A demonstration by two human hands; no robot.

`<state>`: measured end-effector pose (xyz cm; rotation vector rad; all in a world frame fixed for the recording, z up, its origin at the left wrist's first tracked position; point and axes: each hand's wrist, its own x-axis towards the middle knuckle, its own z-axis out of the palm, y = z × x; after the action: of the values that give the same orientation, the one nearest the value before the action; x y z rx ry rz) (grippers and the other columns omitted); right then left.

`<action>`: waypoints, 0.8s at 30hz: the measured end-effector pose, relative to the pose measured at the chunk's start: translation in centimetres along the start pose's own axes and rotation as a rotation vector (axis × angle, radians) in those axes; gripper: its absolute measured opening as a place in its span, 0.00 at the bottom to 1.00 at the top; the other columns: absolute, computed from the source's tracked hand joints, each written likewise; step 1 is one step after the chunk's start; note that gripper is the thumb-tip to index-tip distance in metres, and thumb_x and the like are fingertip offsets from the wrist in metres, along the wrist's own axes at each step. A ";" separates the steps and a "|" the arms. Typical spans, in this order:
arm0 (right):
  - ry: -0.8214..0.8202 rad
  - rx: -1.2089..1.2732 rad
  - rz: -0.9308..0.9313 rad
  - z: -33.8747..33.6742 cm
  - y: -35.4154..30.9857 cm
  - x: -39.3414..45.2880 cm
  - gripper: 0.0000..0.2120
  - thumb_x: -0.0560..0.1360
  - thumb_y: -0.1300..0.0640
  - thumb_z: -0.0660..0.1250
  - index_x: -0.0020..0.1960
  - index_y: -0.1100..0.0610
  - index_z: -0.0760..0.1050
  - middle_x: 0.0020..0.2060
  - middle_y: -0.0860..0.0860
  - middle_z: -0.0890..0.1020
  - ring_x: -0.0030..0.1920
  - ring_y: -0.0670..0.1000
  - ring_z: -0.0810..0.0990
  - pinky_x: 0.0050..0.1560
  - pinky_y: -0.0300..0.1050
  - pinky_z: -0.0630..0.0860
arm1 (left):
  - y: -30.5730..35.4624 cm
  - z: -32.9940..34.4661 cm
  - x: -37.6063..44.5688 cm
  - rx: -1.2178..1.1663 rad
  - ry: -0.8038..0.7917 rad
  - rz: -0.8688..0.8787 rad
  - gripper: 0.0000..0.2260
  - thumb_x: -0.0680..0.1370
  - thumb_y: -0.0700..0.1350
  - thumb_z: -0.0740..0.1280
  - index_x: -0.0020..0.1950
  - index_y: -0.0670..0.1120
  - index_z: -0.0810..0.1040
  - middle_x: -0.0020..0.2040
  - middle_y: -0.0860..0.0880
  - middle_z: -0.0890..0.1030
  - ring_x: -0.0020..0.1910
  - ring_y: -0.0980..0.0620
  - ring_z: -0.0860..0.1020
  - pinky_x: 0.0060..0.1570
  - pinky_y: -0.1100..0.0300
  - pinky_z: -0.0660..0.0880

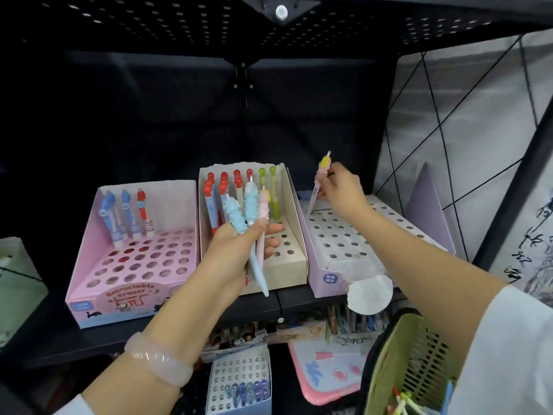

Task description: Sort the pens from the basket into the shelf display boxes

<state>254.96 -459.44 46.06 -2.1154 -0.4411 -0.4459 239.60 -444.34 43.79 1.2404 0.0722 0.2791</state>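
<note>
Over the lavender display box [344, 235] at shelf right, right hand [339, 190] pinches a yellow-topped pen [320, 178], tip angled down toward the back holes. Left hand [236, 250] grips a bundle of three pens [250, 211], blue and pink, before the beige middle box [293, 259]. Pink box [89, 277] left. Green basket [413, 363] at lower right.

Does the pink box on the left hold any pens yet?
Yes, three pens stand in the back row of the pink box.
</note>
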 end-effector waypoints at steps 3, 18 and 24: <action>-0.105 -0.119 0.034 0.9 0.2 0.6 0.14 0.80 0.52 0.57 0.57 0.62 0.71 0.48 0.60 0.80 0.46 0.58 0.80 0.49 0.52 0.77 | -0.2 -0.5 0.2 0.014 -0.012 0.008 0.05 0.79 0.39 0.61 0.52 0.47 0.75 0.38 0.48 0.85 0.30 0.56 0.80 0.30 0.65 0.77; -0.126 0.176 -0.086 0.0 -5.4 -3.4 0.09 0.77 0.50 0.63 0.43 0.52 0.78 0.37 0.48 0.81 0.39 0.47 0.79 0.45 0.46 0.77 | -0.3 -0.5 -0.3 -0.057 -0.007 0.038 0.06 0.78 0.38 0.61 0.52 0.46 0.75 0.40 0.47 0.85 0.34 0.54 0.82 0.34 0.65 0.78; -0.534 0.342 -0.002 0.2 -7.1 -6.6 0.08 0.77 0.55 0.65 0.40 0.55 0.78 0.37 0.50 0.81 0.39 0.44 0.81 0.49 0.43 0.79 | -0.2 0.6 -0.6 -0.080 0.009 0.060 0.06 0.78 0.40 0.62 0.52 0.46 0.77 0.38 0.47 0.85 0.35 0.51 0.83 0.33 0.62 0.79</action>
<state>245.88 -456.42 47.88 -1.8773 -0.7634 0.1982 239.15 -445.11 43.70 1.1632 0.0311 0.3362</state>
